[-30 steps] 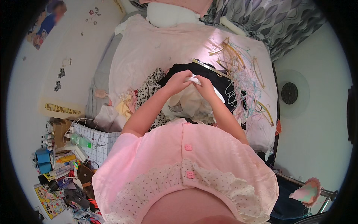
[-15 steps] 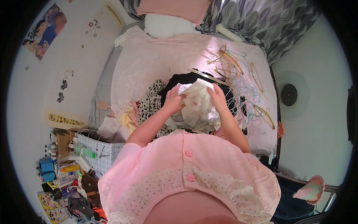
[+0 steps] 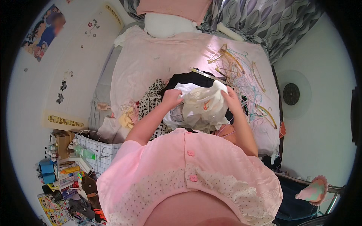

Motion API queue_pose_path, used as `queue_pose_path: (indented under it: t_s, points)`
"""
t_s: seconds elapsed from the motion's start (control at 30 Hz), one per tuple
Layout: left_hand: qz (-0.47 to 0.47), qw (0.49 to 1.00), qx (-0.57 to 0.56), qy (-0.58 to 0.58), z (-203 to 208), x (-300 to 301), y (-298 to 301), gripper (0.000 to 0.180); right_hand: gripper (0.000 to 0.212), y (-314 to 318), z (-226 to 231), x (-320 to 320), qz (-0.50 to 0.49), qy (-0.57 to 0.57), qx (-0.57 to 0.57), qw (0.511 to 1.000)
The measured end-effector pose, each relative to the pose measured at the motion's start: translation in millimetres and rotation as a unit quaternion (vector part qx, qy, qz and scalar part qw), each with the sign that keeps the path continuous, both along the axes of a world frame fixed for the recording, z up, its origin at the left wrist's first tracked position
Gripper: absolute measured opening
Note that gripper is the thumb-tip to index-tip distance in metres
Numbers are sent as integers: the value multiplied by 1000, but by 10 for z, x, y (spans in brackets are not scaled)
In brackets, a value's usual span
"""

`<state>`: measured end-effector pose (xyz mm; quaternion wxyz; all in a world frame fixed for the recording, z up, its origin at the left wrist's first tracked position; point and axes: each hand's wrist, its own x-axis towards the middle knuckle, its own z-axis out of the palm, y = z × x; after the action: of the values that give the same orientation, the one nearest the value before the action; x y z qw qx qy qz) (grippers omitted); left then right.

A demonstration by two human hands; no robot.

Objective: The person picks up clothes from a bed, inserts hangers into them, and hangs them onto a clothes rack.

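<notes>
A cream-white garment [image 3: 201,103] with a small orange print hangs bunched between my hands. My right hand [image 3: 232,101] is closed on its upper right edge. My left hand [image 3: 172,98] is closed at the edge of a brighter white cloth [image 3: 185,88] on the garment's left; whether both cloths are one piece I cannot tell. Beneath lies black clothing [image 3: 184,80]. Left of my left hand is a white garment with dark spots [image 3: 149,98], and an orange-brown cloth [image 3: 225,130] shows below my right hand.
Tangled hangers [image 3: 245,81] lie on the right of the pink-covered bed [image 3: 151,56]. A metal-coloured hanger [image 3: 209,74] rests on the black clothing. Yellow and pink small clothes [image 3: 128,116] and a pink hairbrush [image 3: 103,106] are at left. A checked box [image 3: 107,151] stands lower left.
My hands have moved apart, the right one outward to the right with the cream garment, spreading it. More of its orange print and the orange-brown cloth beneath now show.
</notes>
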<state>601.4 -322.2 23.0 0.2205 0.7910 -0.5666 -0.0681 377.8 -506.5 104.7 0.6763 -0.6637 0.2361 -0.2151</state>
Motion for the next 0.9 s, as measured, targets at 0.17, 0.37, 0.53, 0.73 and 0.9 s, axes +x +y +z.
queue_pose_path:
  t_s: [0.17, 0.37, 0.53, 0.73, 0.9]
  points:
    - [-56, 998, -23, -18, -84, -191, -187, 42, 15, 235, 155, 153, 79, 4, 20, 997]
    - [68, 997, -31, 35, -130, -158, -234, 49, 13, 263, 305, -12, 104, 6, 31, 994]
    - [-54, 995, -54, -61, -47, -107, -258, 49, 12, 223, 285, -188, 137, 8, 30, 990]
    - [-59, 995, 68, -37, -110, -66, -314, 50, 11, 152, 258, -356, 97, 42, -3, 994]
    - [-113, 990, 47, -67, 15, -164, -418, 56, 12, 212, 321, -400, 96, 49, 22, 994]
